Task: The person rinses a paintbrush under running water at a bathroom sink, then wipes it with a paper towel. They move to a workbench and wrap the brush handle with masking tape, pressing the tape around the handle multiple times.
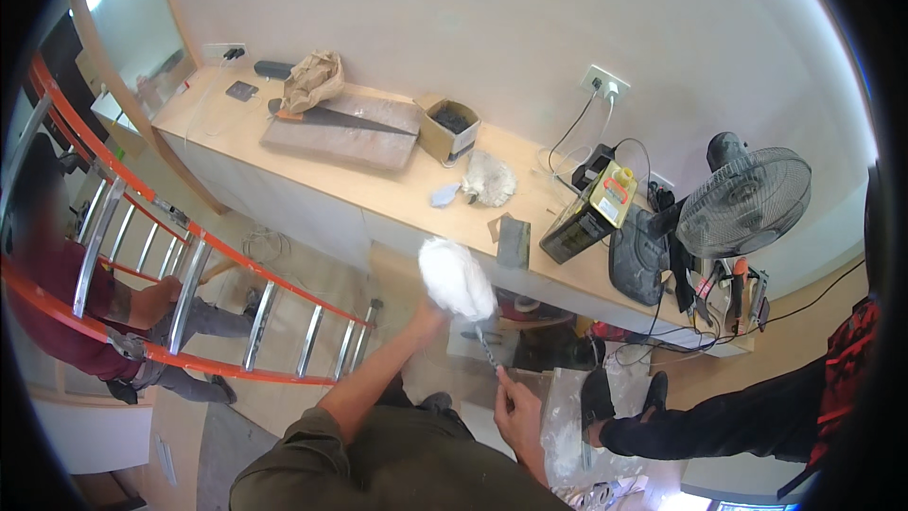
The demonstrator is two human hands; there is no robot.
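A person in a dark olive top holds up one white, lumpy mass (457, 279) in front of the edge of one long pale wooden bench (378, 197). It sits at the upper end of one thin, twisted shaft (487, 346), and the right hand (517, 409) has its fingers closed around the lower part of that shaft. The left hand (432, 318) meets the mass at its lower left; its fingers are hidden, so I cannot tell whether it grips. On the bench, from left to right, are one crumpled brown paper bag (314, 82), one handsaw (350, 120) on one flat slab (331, 149), one open cardboard box (449, 138), one whitish clump (489, 180) with one small bluish scrap (444, 195) beside it, one grey block (514, 242), one black-and-yellow can (591, 213) and one desk fan (747, 201). Two other people are near: one in dark red (52, 345) behind one orange ladder (180, 357), and one at the right, showing a black-trousered leg (719, 428).
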